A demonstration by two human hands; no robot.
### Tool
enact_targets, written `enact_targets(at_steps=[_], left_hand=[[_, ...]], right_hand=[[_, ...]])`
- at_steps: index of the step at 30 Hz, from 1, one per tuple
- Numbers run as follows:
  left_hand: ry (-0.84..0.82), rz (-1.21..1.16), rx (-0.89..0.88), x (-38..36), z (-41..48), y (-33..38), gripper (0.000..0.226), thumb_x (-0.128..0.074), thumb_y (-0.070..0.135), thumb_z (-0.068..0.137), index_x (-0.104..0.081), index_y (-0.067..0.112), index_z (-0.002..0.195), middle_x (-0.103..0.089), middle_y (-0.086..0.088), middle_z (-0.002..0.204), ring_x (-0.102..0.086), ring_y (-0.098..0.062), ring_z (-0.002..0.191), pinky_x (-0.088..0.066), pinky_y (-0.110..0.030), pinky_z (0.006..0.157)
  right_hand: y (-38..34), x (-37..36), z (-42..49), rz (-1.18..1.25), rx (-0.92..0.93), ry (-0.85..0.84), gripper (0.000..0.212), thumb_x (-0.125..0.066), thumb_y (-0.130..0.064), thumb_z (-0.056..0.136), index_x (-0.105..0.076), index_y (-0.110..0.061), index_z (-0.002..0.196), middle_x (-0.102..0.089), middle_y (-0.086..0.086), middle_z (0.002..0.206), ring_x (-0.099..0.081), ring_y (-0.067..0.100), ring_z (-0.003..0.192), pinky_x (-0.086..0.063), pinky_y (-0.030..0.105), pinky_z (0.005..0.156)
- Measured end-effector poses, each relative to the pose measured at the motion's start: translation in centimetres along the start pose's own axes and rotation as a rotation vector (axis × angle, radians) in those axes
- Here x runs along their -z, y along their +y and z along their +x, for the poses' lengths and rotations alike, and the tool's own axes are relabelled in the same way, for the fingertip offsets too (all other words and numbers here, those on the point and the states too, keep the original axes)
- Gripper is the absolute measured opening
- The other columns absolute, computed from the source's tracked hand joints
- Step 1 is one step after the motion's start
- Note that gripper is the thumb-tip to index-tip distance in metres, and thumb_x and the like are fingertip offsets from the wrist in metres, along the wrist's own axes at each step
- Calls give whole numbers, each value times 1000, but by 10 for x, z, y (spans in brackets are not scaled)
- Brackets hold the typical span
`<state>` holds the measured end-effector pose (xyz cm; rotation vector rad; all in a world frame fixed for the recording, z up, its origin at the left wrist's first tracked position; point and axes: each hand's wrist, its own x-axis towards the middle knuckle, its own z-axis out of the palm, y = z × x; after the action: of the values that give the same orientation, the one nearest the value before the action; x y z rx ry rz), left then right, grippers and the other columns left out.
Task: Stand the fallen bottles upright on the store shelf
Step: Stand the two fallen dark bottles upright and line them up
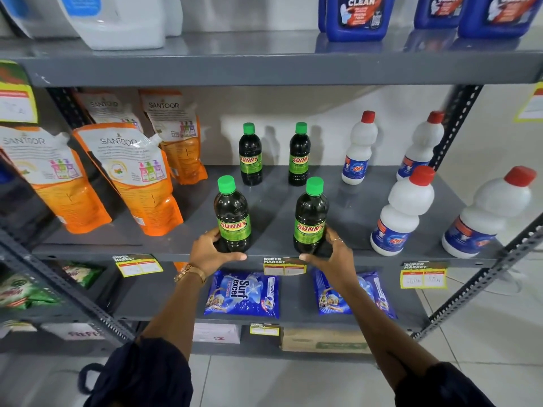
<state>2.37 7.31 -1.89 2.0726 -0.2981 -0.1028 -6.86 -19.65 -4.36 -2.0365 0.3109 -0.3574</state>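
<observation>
Several dark bottles with green caps and "SUNNY" labels stand upright on the grey middle shelf. My left hand grips the base of the front left bottle at the shelf's front edge. My right hand grips the base of the front right bottle. Two more green-capped bottles stand upright behind them near the wall. Every bottle in view is upright.
Several white bottles with red caps stand upright to the right. Orange Santoor pouches lean at the left. Blue Surf Excel packets lie on the shelf below. Blue cleaner jugs sit on the shelf above.
</observation>
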Motion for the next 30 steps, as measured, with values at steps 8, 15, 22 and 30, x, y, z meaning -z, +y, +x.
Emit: enact_targets(at_steps=[8,15,22,30], left_hand=[[183,53,50,-11,-9,-9,116,-89,46,48,-27,19,142,-47,-5,140,-39,-27,130,-30,-50,110],[309,254,-162,-96,-86,-12,97,-50,63,79,-5,12,148,-10,-14,157,-7,-26,144,-20,-48,114],[88,431,-385,-137,-92,2,80,-41,59,86,-7,20,147,-7,-4,156,-6,-23,144,-23,-38,109],[155,432,-702,-122,-83,52,71,-52,39,89,-19,11,145,-15,-9,155,-8,-26,145,-15,-42,117]], right_hand=[[16,38,-52,103,32,457,67,-77,-44,64,-54,-20,122,-54,-3,120,-54,19,112,-48,28,90],[42,95,-37,67,-108,464,98,-85,-27,67,-28,-14,146,-46,1,143,-39,24,135,-28,36,111],[49,120,-15,46,-101,241,62,-81,-4,68,-50,-3,122,-63,12,114,-58,22,97,-39,-1,63],[59,122,-13,24,-112,187,64,-82,-12,68,-50,-9,124,-63,13,123,-60,24,106,-44,29,84]])
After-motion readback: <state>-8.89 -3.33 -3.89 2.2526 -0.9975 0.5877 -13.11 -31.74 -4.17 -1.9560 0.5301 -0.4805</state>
